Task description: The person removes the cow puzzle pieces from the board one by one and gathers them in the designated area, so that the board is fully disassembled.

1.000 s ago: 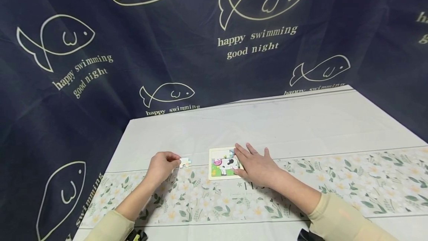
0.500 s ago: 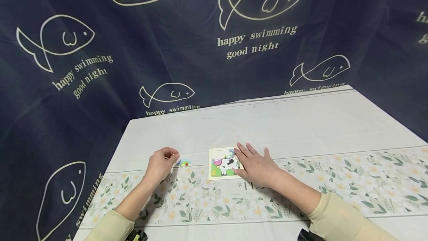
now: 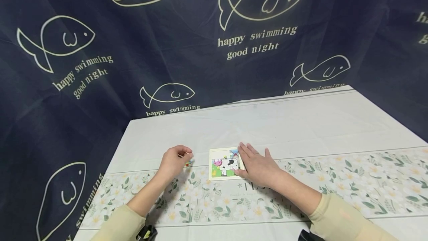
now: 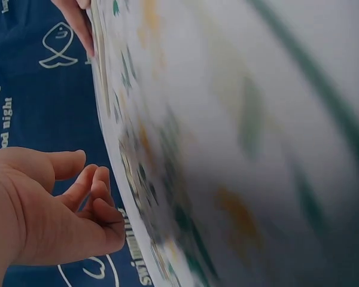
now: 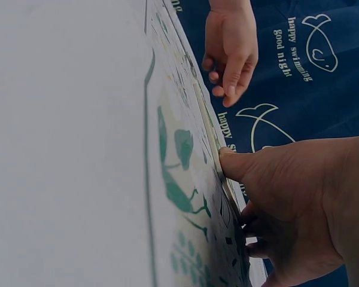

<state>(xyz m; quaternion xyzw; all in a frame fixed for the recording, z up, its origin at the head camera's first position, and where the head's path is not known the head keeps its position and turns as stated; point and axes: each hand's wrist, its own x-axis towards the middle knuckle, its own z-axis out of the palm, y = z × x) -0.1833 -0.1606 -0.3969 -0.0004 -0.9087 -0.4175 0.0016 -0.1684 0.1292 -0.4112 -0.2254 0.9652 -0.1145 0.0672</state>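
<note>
A cow jigsaw puzzle (image 3: 228,164) sits in a cream-edged tray on the table, with a pale bare patch at its upper left. My right hand (image 3: 259,164) rests on the tray's right side, fingers fairly straight and spread; in the right wrist view its thumb (image 5: 236,163) touches the tray edge. To the left, my left hand (image 3: 176,161) hovers low over a small coloured puzzle piece (image 3: 187,164), mostly hidden beneath the fingers. In the left wrist view, the left hand's fingers (image 4: 99,185) are loosely bent, with nothing visible between them.
A white tablecloth (image 3: 301,129) with a floral band covers the table. Navy curtains (image 3: 200,66) printed with fish hang behind the table and at its sides. A black strap-like object (image 3: 146,233) shows by the left sleeve.
The piece was white side up in my left fingers, then lay coloured side up beside them. My left hand has since moved right, over it. The right hand has barely moved.
</note>
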